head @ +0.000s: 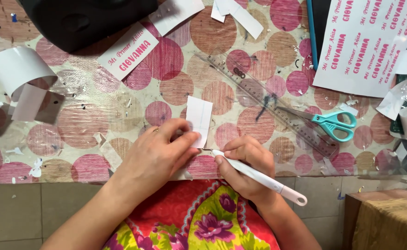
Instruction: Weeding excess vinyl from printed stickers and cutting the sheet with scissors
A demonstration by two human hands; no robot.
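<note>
My left hand (159, 150) presses its fingertips on the lower left of a small white paper rectangle (200, 116) lying on the table with the pink-dotted cover (87, 120). A thin line runs down the paper. My right hand (245, 166) grips a white pen-shaped craft knife (263, 178), its tip touching the table just below the paper's bottom edge. The knife's rear end points toward the lower right, past my wrist.
A clear ruler (268, 102) lies diagonally to the right, with teal-handled scissors (331, 122) beside it. A printed label sheet (365, 46) sits at top right, one cut label (127, 52) at top left. A black object (83, 21), curled white strips (16, 69) and scraps lie around.
</note>
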